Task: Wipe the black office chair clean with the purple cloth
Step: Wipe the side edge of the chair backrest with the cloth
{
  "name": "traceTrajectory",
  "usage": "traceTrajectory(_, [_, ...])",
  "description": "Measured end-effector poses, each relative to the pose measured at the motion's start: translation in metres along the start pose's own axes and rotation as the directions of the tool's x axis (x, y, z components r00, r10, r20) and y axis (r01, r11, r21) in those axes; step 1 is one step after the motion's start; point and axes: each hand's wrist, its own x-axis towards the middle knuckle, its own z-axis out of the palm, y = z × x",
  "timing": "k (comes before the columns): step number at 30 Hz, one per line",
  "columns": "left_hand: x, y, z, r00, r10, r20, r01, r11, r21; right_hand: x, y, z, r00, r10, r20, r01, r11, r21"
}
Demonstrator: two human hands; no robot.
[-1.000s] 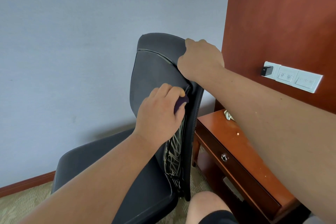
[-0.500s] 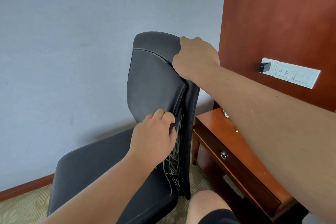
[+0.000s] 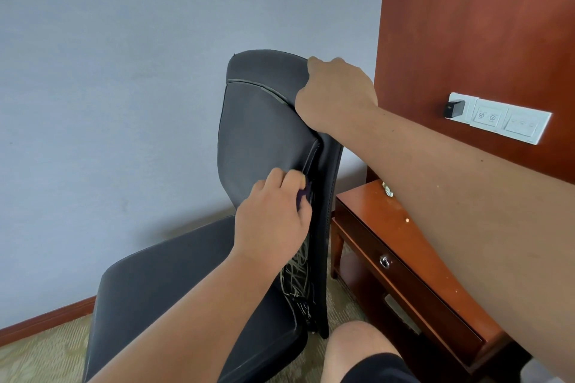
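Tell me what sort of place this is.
Likely a hotel room: a wooden wall panel carrying a switch plate, a drawered side table beside it, and patterned carpet under the chair.

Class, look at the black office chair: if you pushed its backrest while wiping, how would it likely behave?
The black office chair probably shifts or swivels when pushed: the right hand grips its top, seemingly steadying it. Its side seam looks fragile, with loose threads hanging out. Its base is out of view.

Soft, even daylight filled the room; the chair threw a faint shadow on the wall. Wide-angle bending showed at the edges.
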Motion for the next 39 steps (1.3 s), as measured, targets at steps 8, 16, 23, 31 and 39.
traceTrajectory(8, [-0.023, -0.010, 0.003, 0.981, -0.152, 0.121, 0.159, 0.986, -0.052, -0.001, -0.001, -0.001, 1.000, 0.010, -0.004, -0.010, 1.000, -0.010])
traceTrajectory(16, [0.009, 0.014, -0.010, 0.999, -0.014, -0.029, 0.012, 0.998, -0.068, -0.003, 0.000, -0.002, 1.000, 0.015, -0.005, -0.015, 1.000, 0.000])
traceTrajectory(23, [-0.011, 0.001, 0.001, 0.997, 0.068, 0.040, -0.071, 0.995, 0.075, -0.001, -0.001, -0.002, 1.000, 0.006, -0.002, -0.006, 1.000, 0.007])
traceTrajectory(31, [-0.011, 0.001, -0.009, 0.991, 0.061, 0.118, -0.078, 0.987, 0.143, -0.002, -0.002, -0.002, 1.000, 0.015, 0.008, -0.015, 0.999, 0.031])
traceTrajectory(39, [0.021, 0.012, -0.020, 0.988, 0.150, -0.037, -0.145, 0.984, 0.105, -0.002, 0.000, -0.003, 1.000, 0.008, -0.007, -0.008, 1.000, 0.023])
